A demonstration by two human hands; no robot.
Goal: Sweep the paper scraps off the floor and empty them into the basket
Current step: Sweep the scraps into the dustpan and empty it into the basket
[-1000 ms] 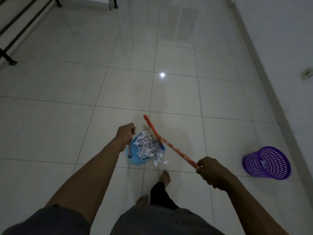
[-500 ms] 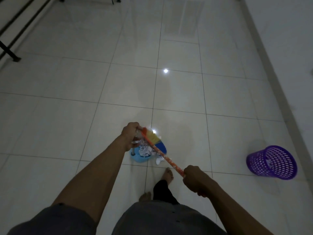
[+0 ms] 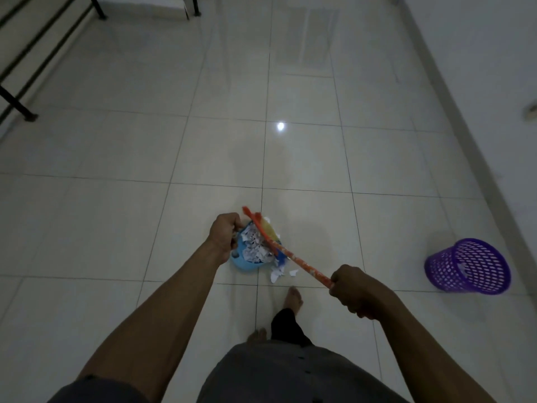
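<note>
So the blue dustpan [image 3: 243,265] sits on the tiled floor [image 3: 116,228] right in front of me, and it's heaped with torn white paper scraps [image 3: 255,246], piled up past the rim. My left hand [image 3: 223,237] is at the dustpan's far-left edge, fingers curled tight round its handle, though the hand hides most of that handle.

My right hand [image 3: 353,289] is off to the right of the dustpan and nearer to me, fingers wrapped in a fist around the end of the broom [image 3: 302,261]. The orange stick runs diagonally from that fist across the top of the dustpan. The yellow and blue bristles [image 3: 271,232] are at the dustpan's far-right side, touching the paper heap. There are pale marks along the stick, but it's too blurry to read anything there.

A few loose scraps [image 3: 277,273] lie on the floor just beside the dustpan's near-right lip, not in it.

The purple mesh basket [image 3: 467,267] stands well to the right of the dustpan, near the wall [image 3: 479,68], mouth up. Can't tell what's inside; the holes only show pale patches.

My bare foot [image 3: 295,296] is just on my side of the dustpan, and a black railing [image 3: 29,68] is far off beyond it on the left.
</note>
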